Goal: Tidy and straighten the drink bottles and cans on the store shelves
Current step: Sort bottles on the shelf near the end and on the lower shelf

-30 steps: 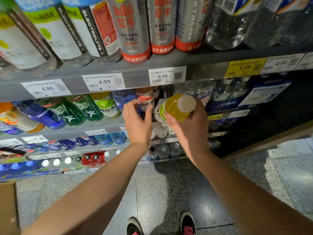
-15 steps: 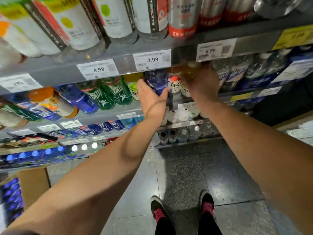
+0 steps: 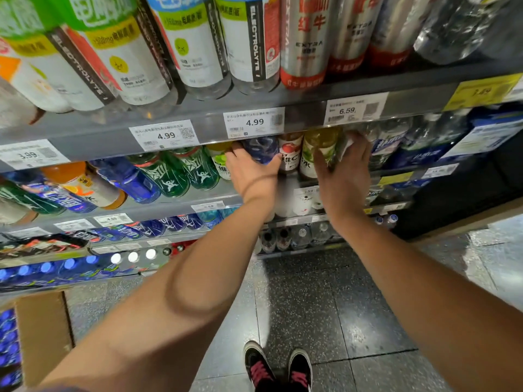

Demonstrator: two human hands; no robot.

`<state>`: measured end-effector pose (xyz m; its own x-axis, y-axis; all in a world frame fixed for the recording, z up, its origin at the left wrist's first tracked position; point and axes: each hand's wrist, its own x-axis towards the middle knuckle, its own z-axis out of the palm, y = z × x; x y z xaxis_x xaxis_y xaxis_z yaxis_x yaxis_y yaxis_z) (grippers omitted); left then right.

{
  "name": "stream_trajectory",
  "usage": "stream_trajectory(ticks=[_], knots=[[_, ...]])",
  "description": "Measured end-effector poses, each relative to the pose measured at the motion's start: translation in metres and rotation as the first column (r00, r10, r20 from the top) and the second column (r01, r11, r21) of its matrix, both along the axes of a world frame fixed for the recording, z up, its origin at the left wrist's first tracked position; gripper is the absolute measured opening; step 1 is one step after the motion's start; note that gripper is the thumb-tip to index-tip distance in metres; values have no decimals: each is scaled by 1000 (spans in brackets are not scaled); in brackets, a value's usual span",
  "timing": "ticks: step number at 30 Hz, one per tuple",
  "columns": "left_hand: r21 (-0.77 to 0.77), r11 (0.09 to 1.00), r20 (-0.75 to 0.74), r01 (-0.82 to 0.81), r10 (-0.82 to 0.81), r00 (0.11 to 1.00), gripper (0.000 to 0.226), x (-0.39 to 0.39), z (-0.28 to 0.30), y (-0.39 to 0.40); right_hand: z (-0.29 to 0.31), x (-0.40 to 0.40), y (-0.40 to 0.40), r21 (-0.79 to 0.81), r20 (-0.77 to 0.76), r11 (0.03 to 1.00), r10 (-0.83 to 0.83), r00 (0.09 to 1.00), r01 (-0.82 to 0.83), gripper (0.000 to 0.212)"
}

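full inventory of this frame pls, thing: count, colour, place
electrolyte bottles: several, white labels, top shelf left
silver cans: about three, silver and red, top shelf
price tags: several white, one yellow, shelf edges
green bottles: about three, second shelf
blue bottle: one, second shelf, gripped
yellow-green bottle: one, second shelf
cardboard box: one, brown, floor left
shoes: two, black and pink
left hand: on the blue bottle
right hand: at the yellow-green bottle

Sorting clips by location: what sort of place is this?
Most likely a shop's drinks aisle: tiered shelves packed with bottled drinks, and printed price tags reading 4.99 and 6.59 along the shelf edges.
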<state>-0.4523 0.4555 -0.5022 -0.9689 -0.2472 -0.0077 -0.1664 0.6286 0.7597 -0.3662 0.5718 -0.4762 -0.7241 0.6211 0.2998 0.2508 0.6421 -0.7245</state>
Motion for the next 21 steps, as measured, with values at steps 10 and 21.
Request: stream_trajectory(ticks=[10, 21], knots=[[-2, 886, -150, 464, -459, 876, 53, 40, -5, -55, -25, 10, -70, -471, -12, 809, 393, 920, -351, 73], [133, 819, -29, 558, -560, 828, 68, 66, 23, -143, -13, 15, -116, -633, 43, 679, 510, 859, -371, 51]])
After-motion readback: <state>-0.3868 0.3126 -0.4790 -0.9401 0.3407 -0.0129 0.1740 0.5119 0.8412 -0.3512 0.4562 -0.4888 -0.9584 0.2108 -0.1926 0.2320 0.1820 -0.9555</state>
